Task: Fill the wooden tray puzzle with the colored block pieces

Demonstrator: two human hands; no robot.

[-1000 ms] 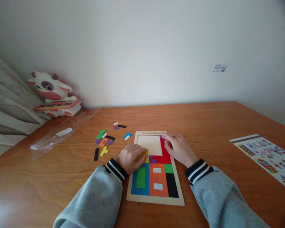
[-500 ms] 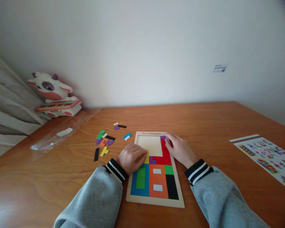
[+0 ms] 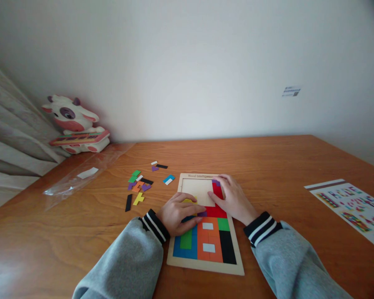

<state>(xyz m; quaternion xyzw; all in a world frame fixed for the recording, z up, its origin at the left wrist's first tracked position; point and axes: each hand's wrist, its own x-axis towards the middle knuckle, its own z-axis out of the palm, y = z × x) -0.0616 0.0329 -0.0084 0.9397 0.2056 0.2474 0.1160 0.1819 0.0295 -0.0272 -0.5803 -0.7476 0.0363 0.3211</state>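
Wooden puzzle board [image 3: 205,267], pale frame, lying flat on the desk [image 3: 262,162] between the two hands. Upper part of recess: bare wood. Lower part: blue pieces [image 3: 191,253] around green [image 3: 185,241] at left; orange pieces [image 3: 202,238] around two white rectangles in the middle; a green piece [image 3: 223,224] above black [image 3: 227,247] at right. Red pieces [image 3: 218,212] run up the right side to a purple piece [image 3: 216,182].

Left hand [image 3: 176,216]: over the board's left side, fingers slightly bent above yellow and purple pieces; whether they grip anything, cannot tell. Right hand [image 3: 237,201]: at the upper right, fingers released, thumb and index spread over the red area, fingertips near the purple corner piece.

Left of board, loose on desk: a mixed cluster with an orange piece [image 3: 137,187], a yellow piece [image 3: 139,199] and a black bar [image 3: 129,202]. Blue and white pieces [image 3: 168,179] lie nearer the frame. Farther left: clear plastic bag [image 3: 107,160], cow toy [image 3: 77,141] by the wall. Far right: printed pattern sheet [image 3: 352,207].
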